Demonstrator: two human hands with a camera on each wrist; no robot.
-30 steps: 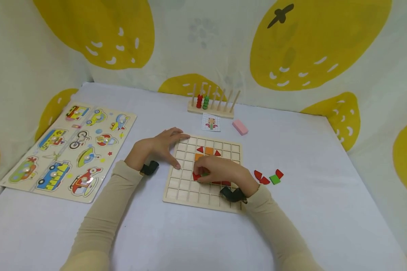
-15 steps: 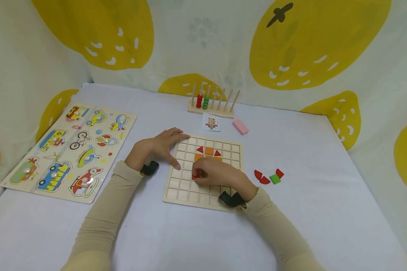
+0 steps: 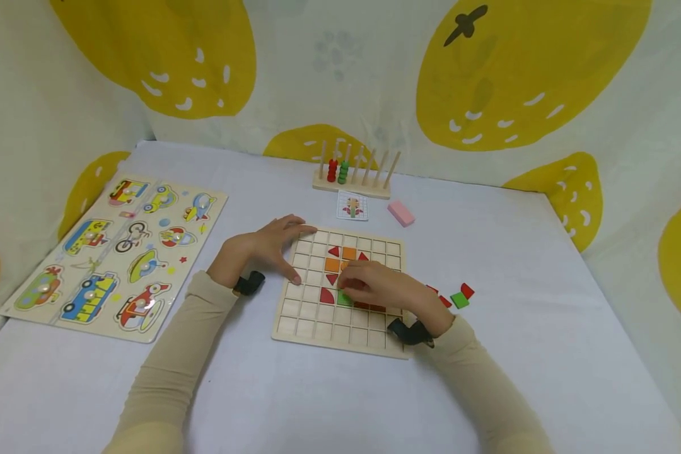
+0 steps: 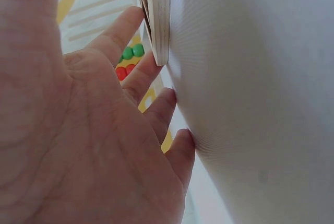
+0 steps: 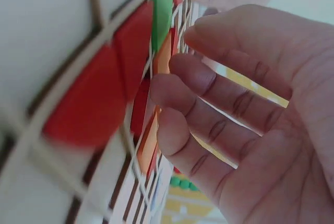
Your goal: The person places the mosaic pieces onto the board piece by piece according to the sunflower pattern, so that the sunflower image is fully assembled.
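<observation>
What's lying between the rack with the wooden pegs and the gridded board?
In the head view, a small printed card lies between the peg rack and the gridded board, with a pink block to its right.

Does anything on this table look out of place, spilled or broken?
Nothing looks spilled or broken. The only untidy spot: red quarter-circle tiles and a green square tile lie loose on the white cloth, right of the wooden grid board, not in its cells. The right hand hides some cells.
</observation>
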